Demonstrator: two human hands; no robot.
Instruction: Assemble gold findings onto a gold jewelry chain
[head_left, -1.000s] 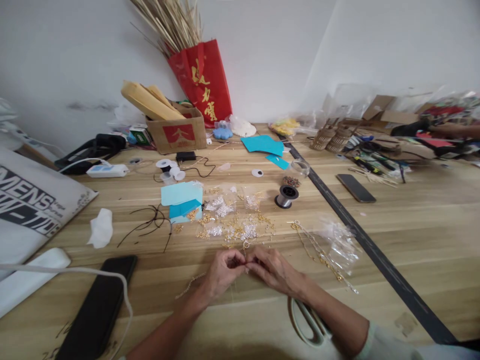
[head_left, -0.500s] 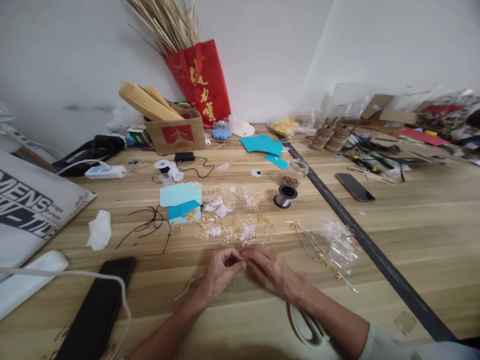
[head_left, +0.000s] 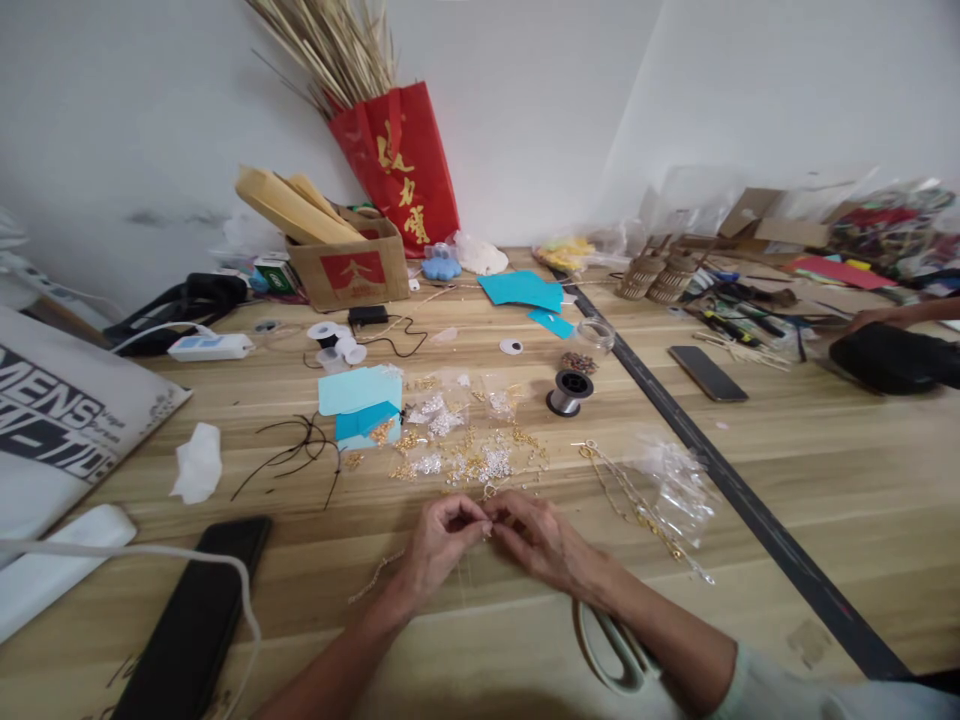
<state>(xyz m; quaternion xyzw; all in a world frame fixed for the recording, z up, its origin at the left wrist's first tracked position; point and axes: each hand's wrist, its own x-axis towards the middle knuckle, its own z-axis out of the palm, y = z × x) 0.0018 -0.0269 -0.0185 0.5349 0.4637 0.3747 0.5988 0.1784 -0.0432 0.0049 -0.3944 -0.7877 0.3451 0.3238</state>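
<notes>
My left hand (head_left: 444,545) and my right hand (head_left: 538,540) meet fingertip to fingertip above the table, both pinched. A small pale piece shows between the fingertips, too tiny to name. From beneath my left wrist runs a thin silvery beaded chain (head_left: 375,575). Loose gold and silver beads (head_left: 480,462) lie in a spread just beyond my fingers, partly on clear plastic bags (head_left: 442,405). Under my right forearm sit pale scissors handles (head_left: 611,650), their blades hidden. To the right rest gold chains (head_left: 626,500) beside crumpled clear bags (head_left: 679,490).
A wire spool (head_left: 570,393) and a glass jar (head_left: 595,338) stand beyond the beads. Blue paper sheets (head_left: 360,390) and black cords (head_left: 307,450) lie left, with a black phone (head_left: 199,610) nearer me. At far right, another person's arm (head_left: 911,315) is beside a black object (head_left: 892,358).
Another person's arm and a black object have come in at the right edge. My hands stay pinched together in nearly the same place.
</notes>
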